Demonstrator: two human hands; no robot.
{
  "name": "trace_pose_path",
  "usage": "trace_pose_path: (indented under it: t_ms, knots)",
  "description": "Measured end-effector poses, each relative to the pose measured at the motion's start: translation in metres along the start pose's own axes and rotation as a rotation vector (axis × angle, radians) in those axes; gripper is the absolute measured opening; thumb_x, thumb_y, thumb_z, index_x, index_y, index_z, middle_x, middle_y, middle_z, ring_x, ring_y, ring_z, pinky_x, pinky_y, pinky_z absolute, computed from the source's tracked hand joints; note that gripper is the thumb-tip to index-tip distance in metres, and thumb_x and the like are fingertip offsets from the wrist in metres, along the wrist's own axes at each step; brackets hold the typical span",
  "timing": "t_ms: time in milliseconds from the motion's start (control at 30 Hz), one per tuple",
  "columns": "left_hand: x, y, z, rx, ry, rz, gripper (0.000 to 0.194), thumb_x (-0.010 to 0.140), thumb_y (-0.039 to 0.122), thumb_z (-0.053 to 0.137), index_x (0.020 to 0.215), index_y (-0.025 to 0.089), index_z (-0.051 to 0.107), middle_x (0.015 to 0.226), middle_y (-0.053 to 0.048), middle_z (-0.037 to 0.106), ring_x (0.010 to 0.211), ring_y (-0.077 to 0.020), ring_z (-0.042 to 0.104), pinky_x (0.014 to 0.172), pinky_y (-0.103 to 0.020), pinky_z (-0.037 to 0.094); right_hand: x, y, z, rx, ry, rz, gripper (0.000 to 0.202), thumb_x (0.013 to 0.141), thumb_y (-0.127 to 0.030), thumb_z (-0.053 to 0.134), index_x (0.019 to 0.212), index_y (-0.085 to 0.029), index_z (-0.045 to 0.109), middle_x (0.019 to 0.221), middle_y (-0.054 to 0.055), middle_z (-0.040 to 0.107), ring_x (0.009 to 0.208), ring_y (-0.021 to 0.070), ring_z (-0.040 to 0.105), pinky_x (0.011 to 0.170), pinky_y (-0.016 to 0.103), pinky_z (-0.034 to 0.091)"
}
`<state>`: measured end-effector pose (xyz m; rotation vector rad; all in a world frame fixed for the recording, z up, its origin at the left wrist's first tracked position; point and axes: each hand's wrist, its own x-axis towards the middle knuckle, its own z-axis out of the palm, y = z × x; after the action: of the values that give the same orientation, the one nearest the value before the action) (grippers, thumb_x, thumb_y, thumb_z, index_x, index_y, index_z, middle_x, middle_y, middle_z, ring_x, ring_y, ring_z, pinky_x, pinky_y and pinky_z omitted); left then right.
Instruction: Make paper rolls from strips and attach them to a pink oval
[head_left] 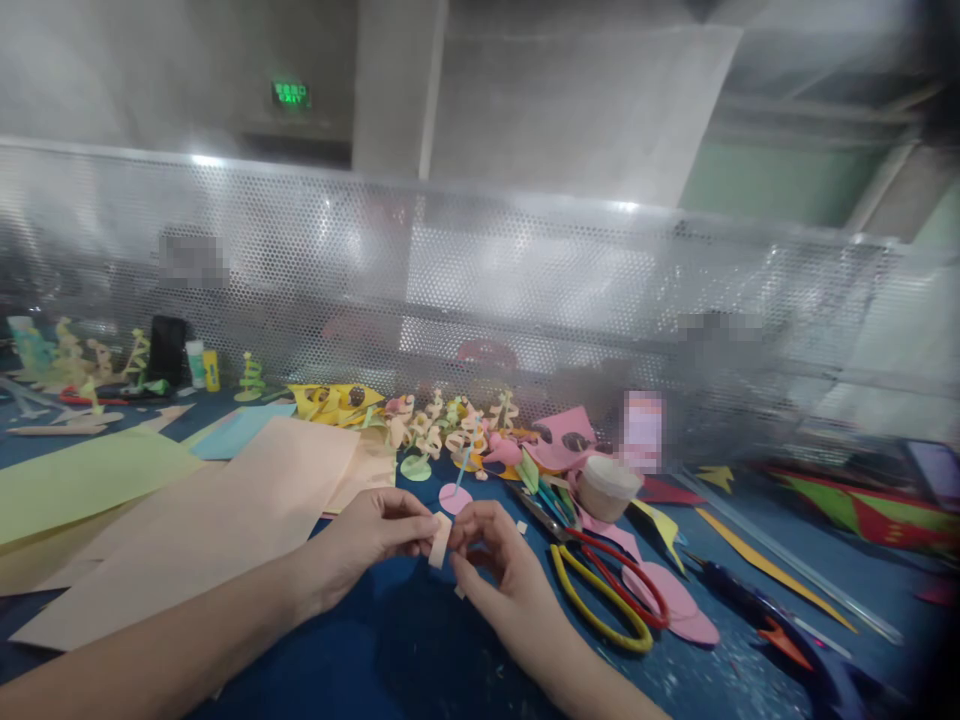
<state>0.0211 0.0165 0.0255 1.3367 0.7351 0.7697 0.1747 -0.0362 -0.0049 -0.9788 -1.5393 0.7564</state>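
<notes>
My left hand [375, 535] pinches a small pale peach paper strip [440, 541] between thumb and fingertips, above the blue tabletop. Close to the strip's right side is my right hand [499, 560], its fingers curved and apart from the thumb; whether a fingertip touches the strip is hard to tell. Just beyond my hands lies a pink paper disc [455, 498] with a thin light-blue strip rising from it. Scissors [564, 592] with red and yellow handles rest to the right of my right hand.
Large peach sheets [247, 510] and a green sheet [90, 480] cover the left. Curled paper figures [427, 435] stand at the back before a perforated metal screen [510, 270]. On the right are pink ovals [686, 610], a white-lidded tub [609, 487] and a blue glue gun [739, 590].
</notes>
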Motion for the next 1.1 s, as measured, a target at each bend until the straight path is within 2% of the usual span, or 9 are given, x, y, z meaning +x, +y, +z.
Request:
trace_pose_path:
  t_ms: [100,167,300,400,500,700,867,967,1100]
  knots:
    - [-0.001,0.002,0.001,-0.026,0.015,-0.032,0.020,0.059,0.030,0.072,0.061,0.013,0.064,0.059,0.001,0.060,0.058,-0.0097,0.051,0.061,-0.022,0.040,-0.001,0.000,-0.004,-0.315,0.025,-0.162,0.020,0.072,-0.009,0.051,0.086,-0.022,0.053,0.082,0.001,0.051,0.072,0.0141,0.050,0.063,0.025,0.043]
    - [-0.002,0.000,0.001,-0.042,-0.004,-0.028,0.020,0.059,0.031,0.072,0.063,0.014,0.064,0.061,0.001,0.060,0.060,-0.0103,0.052,0.063,-0.023,0.041,-0.001,-0.001,-0.006,-0.462,0.040,-0.236,0.022,0.072,-0.008,0.051,0.086,-0.024,0.058,0.084,0.002,0.051,0.074,0.0152,0.051,0.065,0.026,0.043]
    - [-0.002,-0.005,0.002,-0.032,-0.019,-0.002,0.018,0.060,0.030,0.072,0.062,0.014,0.063,0.060,0.002,0.059,0.060,-0.0100,0.051,0.063,-0.022,0.039,-0.001,-0.005,-0.007,-0.522,0.063,-0.245,0.012,0.074,-0.013,0.055,0.075,-0.024,0.061,0.080,0.003,0.052,0.072,0.0164,0.052,0.064,0.027,0.043]
    - [0.000,-0.008,0.002,0.001,-0.028,0.036,0.017,0.061,0.030,0.071,0.064,0.015,0.063,0.061,0.002,0.060,0.061,-0.0100,0.052,0.063,-0.022,0.039,-0.001,-0.007,-0.005,-0.414,0.080,-0.170,0.010,0.074,-0.014,0.054,0.071,-0.022,0.059,0.076,0.002,0.052,0.066,0.0151,0.051,0.059,0.026,0.043]
    - [0.003,-0.011,0.000,0.041,-0.047,0.087,0.017,0.062,0.030,0.070,0.064,0.015,0.064,0.059,0.003,0.060,0.058,-0.0101,0.051,0.062,-0.022,0.039,-0.001,-0.007,-0.002,-0.208,0.060,-0.061,0.002,0.075,-0.021,0.054,0.073,-0.021,0.056,0.075,0.002,0.052,0.067,0.0151,0.050,0.057,0.025,0.043]
    - [0.005,-0.013,0.000,0.095,-0.070,0.123,0.014,0.063,0.027,0.069,0.065,0.014,0.065,0.059,0.001,0.062,0.058,-0.0110,0.053,0.061,-0.023,0.040,-0.001,-0.002,0.004,0.210,0.049,0.145,0.026,0.071,-0.038,0.062,0.084,-0.020,0.050,0.069,-0.002,0.049,0.062,0.0122,0.048,0.054,0.022,0.040]
    - [0.004,-0.013,-0.001,0.114,-0.092,0.119,0.016,0.064,0.028,0.069,0.072,0.014,0.067,0.064,0.001,0.063,0.064,-0.0124,0.055,0.066,-0.023,0.041,0.002,0.002,0.002,0.278,0.059,0.249,0.031,0.067,-0.041,0.065,0.084,-0.019,0.052,0.069,-0.002,0.055,0.061,0.0113,0.048,0.054,0.022,0.039]
    - [0.004,-0.014,-0.002,0.126,-0.106,0.114,0.019,0.063,0.031,0.069,0.072,0.015,0.067,0.068,0.000,0.064,0.068,-0.0142,0.057,0.068,-0.024,0.041,0.001,0.004,0.003,0.310,0.076,0.264,0.032,0.064,-0.041,0.068,0.081,-0.018,0.053,0.067,-0.003,0.052,0.060,0.0106,0.048,0.054,0.021,0.039]
    - [0.004,-0.019,-0.003,0.167,-0.054,0.107,0.016,0.063,0.030,0.069,0.069,0.015,0.065,0.066,0.001,0.064,0.067,-0.0139,0.057,0.065,-0.023,0.040,0.000,0.009,0.003,0.311,0.041,0.290,0.030,0.065,-0.041,0.067,0.078,-0.018,0.053,0.064,-0.005,0.048,0.054,0.0083,0.047,0.051,0.020,0.037]
